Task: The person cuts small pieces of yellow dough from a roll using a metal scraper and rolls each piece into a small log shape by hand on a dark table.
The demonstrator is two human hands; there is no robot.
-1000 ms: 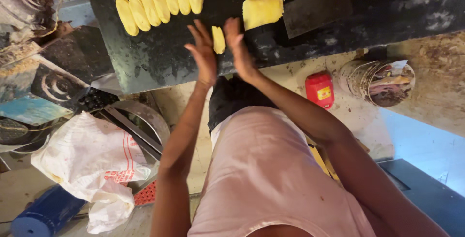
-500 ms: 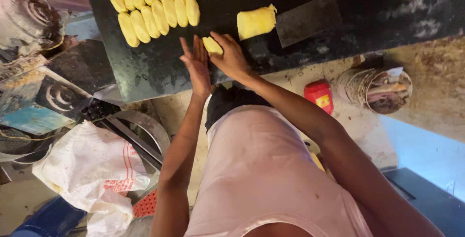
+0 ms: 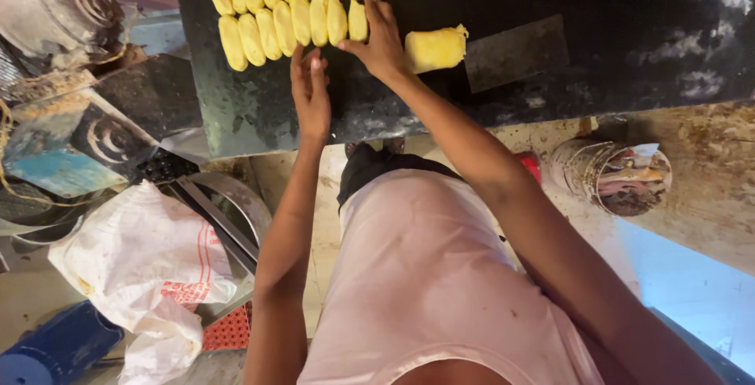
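Nothing is gripped by either hand: both are held open and flat over the dark worktop [image 3: 259,110]. Fingers of the right hand [image 3: 381,39] are spread, their tips laid on the last yellow dough piece [image 3: 358,22] at the end of the lower row. Just below that row the left hand [image 3: 311,94] is stretched, fingers together, its tips near the pieces without clear contact. Two rows of dough pieces [image 3: 283,0] are lined up side by side on the worktop. A larger dough lump [image 3: 435,48] is seen just beside the right hand, and a flat metal scraper [image 3: 515,53] next to it.
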